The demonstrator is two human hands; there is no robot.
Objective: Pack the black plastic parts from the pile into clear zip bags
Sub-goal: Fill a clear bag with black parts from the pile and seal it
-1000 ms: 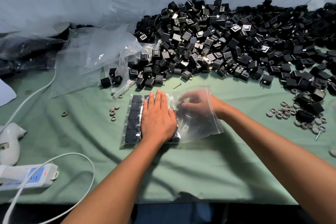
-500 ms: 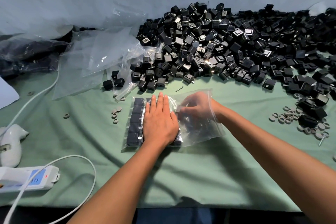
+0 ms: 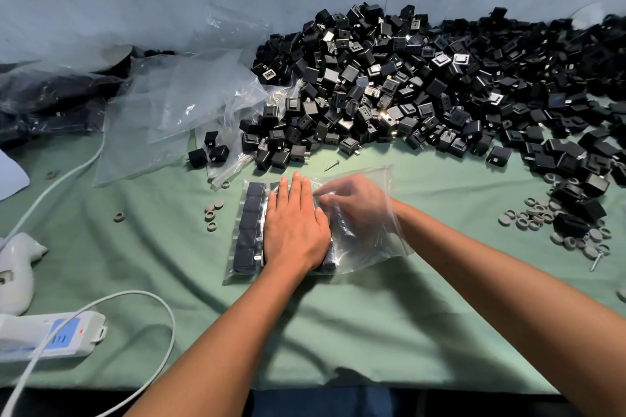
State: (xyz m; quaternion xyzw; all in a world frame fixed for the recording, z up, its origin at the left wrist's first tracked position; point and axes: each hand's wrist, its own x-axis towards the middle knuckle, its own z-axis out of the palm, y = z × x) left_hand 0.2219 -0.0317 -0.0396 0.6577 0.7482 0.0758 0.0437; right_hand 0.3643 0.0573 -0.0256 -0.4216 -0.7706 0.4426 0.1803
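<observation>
A clear zip bag (image 3: pixel 371 249) lies flat on the green cloth in front of me. A neat column of black plastic parts (image 3: pixel 251 223) shows at the bag's left end. My left hand (image 3: pixel 294 225) lies flat and open on top of the bag, pressing on the parts beneath it. My right hand (image 3: pixel 354 205) is inside the bag through its right-hand opening, fingers bent against the parts beside my left hand; the plastic blurs it and hides whether it holds one. The big pile of black parts (image 3: pixel 406 88) fills the back right.
Empty clear bags (image 3: pixel 176 105) lie at the back left, with dark filled bags (image 3: pixel 50 101) beyond them. A white power strip (image 3: pixel 50 335), its cable (image 3: pixel 142 298) and a white tool (image 3: pixel 17 267) sit at the left. Grey rings (image 3: pixel 528 213) and a screw (image 3: pixel 331 165) are scattered nearby.
My right hand has slid a little to the left inside the bag, closer to my left hand. My left hand stays flat on the bag.
</observation>
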